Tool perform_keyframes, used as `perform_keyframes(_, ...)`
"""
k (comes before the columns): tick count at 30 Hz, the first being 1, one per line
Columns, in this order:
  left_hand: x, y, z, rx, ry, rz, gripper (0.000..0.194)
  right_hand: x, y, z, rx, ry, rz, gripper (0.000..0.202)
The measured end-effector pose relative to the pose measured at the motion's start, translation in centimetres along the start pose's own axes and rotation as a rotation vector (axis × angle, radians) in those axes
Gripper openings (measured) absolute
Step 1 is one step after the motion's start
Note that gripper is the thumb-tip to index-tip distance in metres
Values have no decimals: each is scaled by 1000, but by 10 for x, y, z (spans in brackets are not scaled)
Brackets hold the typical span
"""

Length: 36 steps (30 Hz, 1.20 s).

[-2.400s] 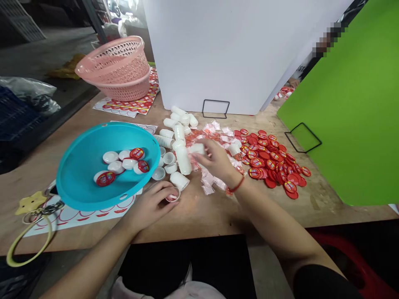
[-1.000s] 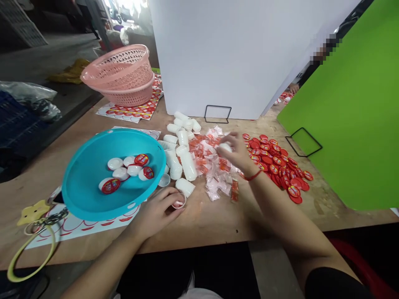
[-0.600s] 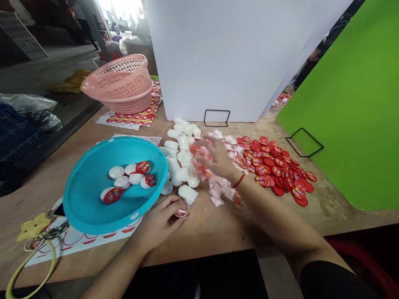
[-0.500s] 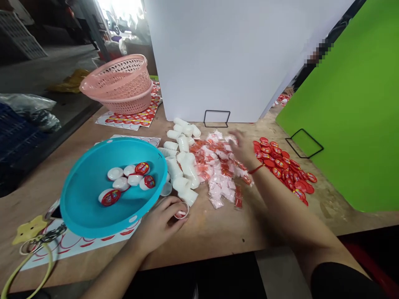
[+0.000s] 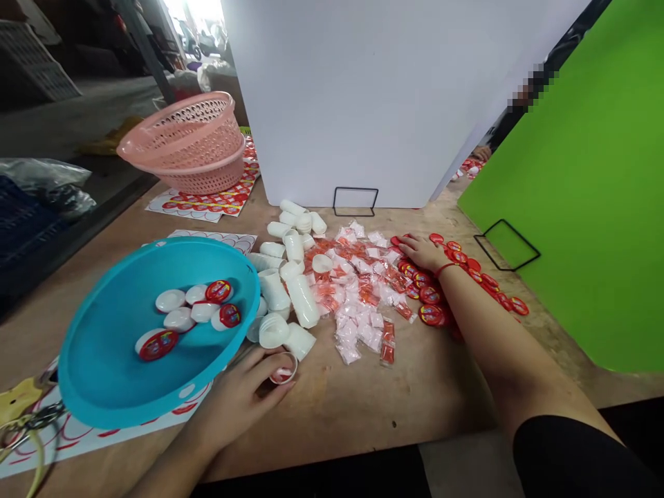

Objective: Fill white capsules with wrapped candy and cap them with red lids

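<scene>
My left hand is closed around a small white plastic cup, whose mouth shows pink-white and red contents. Near it are several stacks of nested white cups. My right hand, with a red band at the wrist, lies palm down with fingers stretched over the pile of round red lids. Between the hands spread small clear sachets, some pink-white, some red-orange. One loose cup rests on the sachets. A blue basin at left holds several white cups with printed red lids.
Pink perforated baskets are stacked at the back left on printed sheets. A white board and a green board stand behind, with wire stands at their bases. Keys with a yellow strap lie at the left edge.
My right hand has moved from the sachets to the red lids. A loose cup now shows on the sachets. The view has shifted slightly; my left hand still holds its cup.
</scene>
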<state>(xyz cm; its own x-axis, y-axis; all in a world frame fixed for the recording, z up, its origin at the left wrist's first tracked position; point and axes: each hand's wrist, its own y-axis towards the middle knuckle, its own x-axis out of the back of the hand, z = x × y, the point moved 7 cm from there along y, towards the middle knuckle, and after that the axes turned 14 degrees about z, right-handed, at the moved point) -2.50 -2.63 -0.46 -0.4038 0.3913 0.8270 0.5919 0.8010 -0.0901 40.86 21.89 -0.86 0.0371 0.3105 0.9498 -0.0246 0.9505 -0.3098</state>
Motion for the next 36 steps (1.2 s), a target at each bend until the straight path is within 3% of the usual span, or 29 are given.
perform_keyframes(5, 2, 1, -2, -19, 30, -13, 14, -10, -20, -16, -8, 35, 59, 56)
perform_keyframes(11, 2, 1, -4, -3, 46, -8, 17, -18, -41, -15, -24, 40, 42, 65)
perform_keyframes(22, 2, 1, -7, -26, 71, -29, 19, -13, -73, 1, 89, -19, -17, 44)
perform_keyframes(27, 4, 1, -8, -24, 67, -35, 17, -3, -87, -3, 145, 72, -131, 35)
perform_keyframes(30, 5, 2, -7, -24, 65, -44, 17, 6, -77, -23, 122, 154, -169, 40)
perform_keyframes(36, 6, 3, -7, -16, 74, -66, 18, 19, -19, -82, -87, 282, -138, 60)
